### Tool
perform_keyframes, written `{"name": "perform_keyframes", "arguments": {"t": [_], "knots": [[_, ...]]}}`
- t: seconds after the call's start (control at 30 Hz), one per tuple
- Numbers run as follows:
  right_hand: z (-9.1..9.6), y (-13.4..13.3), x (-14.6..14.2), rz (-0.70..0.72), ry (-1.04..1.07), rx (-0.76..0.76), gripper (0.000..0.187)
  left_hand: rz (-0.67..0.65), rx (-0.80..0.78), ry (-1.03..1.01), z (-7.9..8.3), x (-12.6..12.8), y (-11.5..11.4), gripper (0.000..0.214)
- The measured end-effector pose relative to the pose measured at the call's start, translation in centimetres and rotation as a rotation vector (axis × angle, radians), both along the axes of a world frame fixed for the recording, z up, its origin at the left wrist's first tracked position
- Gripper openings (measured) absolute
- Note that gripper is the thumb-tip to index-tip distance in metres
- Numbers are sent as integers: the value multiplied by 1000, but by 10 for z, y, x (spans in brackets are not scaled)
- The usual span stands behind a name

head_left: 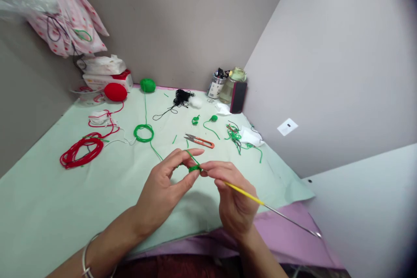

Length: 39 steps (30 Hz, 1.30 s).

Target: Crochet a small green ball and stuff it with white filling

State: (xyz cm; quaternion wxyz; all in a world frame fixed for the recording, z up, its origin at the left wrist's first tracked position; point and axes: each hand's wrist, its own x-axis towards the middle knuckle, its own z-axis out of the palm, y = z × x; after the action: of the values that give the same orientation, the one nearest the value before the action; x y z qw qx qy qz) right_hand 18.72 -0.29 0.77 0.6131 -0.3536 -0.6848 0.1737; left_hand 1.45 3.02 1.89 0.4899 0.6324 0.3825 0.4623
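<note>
Between the thumb and fingers of my left hand [167, 180] is a small green crochet piece [194, 168]. Green yarn [156, 151] runs over that hand's raised index finger and back to a green coil [143, 133] on the table. My right hand [235, 191] grips a crochet hook [244, 192] with a yellow handle and a long metal shaft that points down to the right. Its working tip meets the crochet piece, where my fingers hide it. Both hands are close together above the front of the table.
Orange thread snips [200, 140] lie just beyond my hands. A red yarn coil [81, 151] is at left, below a red yarn ball [115, 92]. Green scraps [235, 135] lie at right. A phone [239, 97] leans on a jar [227, 91] by the wall.
</note>
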Motion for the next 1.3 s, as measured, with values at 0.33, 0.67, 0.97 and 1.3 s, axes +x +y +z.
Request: {"name": "perform_keyframes", "arguments": {"t": [0.33,0.67,0.97,1.3], "knots": [[-15,-7,-8,-219,-264,213,35,118,304,86,-10,9,-1,16],[-2,0,-4,-19,-48,23,29,134,267,53,-4,8,2,41],[-24,3,-7,-320,-361,420,42,82,22,-170,12,15,2,45],[-24,9,-4,-369,-429,509,34,-6,-133,-175,7,7,10,34]]}}
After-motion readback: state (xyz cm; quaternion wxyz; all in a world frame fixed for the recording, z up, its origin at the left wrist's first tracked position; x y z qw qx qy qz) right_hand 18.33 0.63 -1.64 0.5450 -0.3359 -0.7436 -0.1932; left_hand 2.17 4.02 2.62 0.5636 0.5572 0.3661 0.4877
